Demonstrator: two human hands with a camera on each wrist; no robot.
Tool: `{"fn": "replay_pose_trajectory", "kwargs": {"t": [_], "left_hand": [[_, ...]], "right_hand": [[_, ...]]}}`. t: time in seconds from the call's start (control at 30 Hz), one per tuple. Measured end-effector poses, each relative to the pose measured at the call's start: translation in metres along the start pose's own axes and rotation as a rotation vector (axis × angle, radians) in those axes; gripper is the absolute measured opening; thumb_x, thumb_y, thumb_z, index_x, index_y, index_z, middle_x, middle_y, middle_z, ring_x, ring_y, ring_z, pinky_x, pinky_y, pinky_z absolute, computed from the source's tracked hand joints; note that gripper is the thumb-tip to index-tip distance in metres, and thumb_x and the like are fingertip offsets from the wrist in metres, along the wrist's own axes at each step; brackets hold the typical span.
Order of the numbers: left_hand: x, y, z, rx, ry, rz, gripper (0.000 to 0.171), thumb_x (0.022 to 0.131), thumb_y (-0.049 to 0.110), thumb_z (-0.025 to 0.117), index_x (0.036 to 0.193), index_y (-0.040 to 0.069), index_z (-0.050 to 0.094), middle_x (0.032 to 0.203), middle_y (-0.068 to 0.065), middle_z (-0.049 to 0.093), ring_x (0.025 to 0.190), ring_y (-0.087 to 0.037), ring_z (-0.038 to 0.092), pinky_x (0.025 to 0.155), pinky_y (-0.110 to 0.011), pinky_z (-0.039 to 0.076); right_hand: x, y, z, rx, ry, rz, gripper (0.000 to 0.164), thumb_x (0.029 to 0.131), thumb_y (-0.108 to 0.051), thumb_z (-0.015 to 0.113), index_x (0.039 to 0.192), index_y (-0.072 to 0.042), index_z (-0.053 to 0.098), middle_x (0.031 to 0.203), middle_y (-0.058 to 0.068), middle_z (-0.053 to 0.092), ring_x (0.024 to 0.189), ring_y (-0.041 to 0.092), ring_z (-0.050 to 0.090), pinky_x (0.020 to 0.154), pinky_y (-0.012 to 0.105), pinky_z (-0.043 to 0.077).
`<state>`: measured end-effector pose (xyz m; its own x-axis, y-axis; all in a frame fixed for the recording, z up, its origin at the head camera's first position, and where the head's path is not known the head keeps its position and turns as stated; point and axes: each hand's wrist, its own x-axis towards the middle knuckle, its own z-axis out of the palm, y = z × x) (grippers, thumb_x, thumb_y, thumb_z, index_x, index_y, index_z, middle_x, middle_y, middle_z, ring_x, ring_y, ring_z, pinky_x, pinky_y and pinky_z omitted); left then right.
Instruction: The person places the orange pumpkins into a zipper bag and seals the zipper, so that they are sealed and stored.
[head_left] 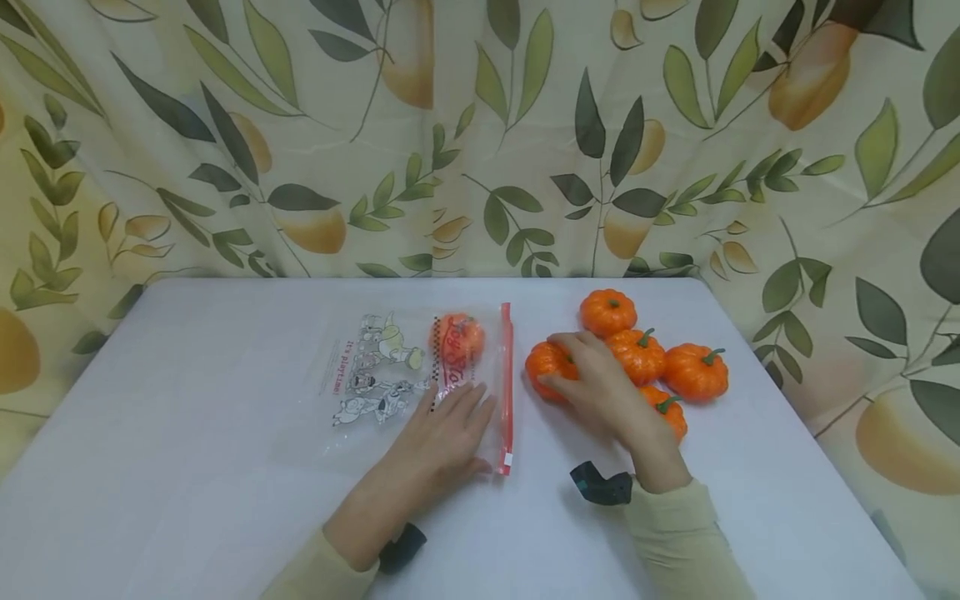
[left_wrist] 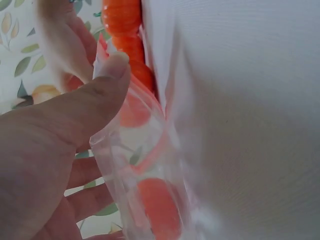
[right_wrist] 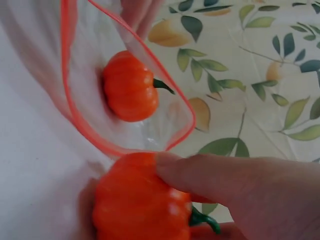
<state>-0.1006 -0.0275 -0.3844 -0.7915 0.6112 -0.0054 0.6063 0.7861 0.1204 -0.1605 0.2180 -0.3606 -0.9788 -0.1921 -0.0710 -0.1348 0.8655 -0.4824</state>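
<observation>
A clear plastic zip bag with printed cartoon figures and a red zip edge lies on the table. Inside it is one orange toy pumpkin with a green stem. My left hand holds the bag near its mouth, thumb at the near corner and fingers spread over the upper side. In the right wrist view the red-edged mouth gapes. Just right of that mouth, my right hand grips another toy pumpkin, its thumb on top; the palm side is partly hidden in the head view.
Several more toy pumpkins cluster on the right of the white table, close around my right hand and forearm. A leaf-and-fruit patterned curtain hangs behind the table's far edge. Dark wrist cameras are worn on both wrists.
</observation>
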Motion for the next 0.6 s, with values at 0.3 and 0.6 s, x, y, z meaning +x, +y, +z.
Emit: {"fn": "replay_pose_trajectory", "kwargs": {"t": [0.3, 0.6], "left_hand": [[0.0008, -0.002, 0.0017, 0.023, 0.057, 0.033, 0.068, 0.091, 0.049, 0.058, 0.146, 0.013, 0.049, 0.156, -0.01, 0.043, 0.145, -0.029, 0.04, 0.118, -0.055, 0.031], [0.0012, -0.0002, -0.0006, -0.011, 0.0, 0.029, 0.059, 0.096, 0.043, 0.055, 0.147, 0.014, 0.048, 0.156, -0.009, 0.042, 0.145, -0.027, 0.04, 0.117, -0.05, 0.036]], "right_hand": [[-0.0003, -0.0003, -0.0012, 0.062, -0.081, 0.022, 0.056, 0.091, -0.023, 0.071, 0.143, -0.015, 0.049, 0.147, 0.012, 0.045, 0.134, 0.034, 0.044, 0.107, 0.061, 0.043], [0.0016, -0.0012, 0.0031, 0.107, -0.093, 0.026, 0.061, 0.089, -0.019, 0.073, 0.144, -0.015, 0.046, 0.148, 0.01, 0.046, 0.134, 0.034, 0.045, 0.109, 0.06, 0.042]]}}
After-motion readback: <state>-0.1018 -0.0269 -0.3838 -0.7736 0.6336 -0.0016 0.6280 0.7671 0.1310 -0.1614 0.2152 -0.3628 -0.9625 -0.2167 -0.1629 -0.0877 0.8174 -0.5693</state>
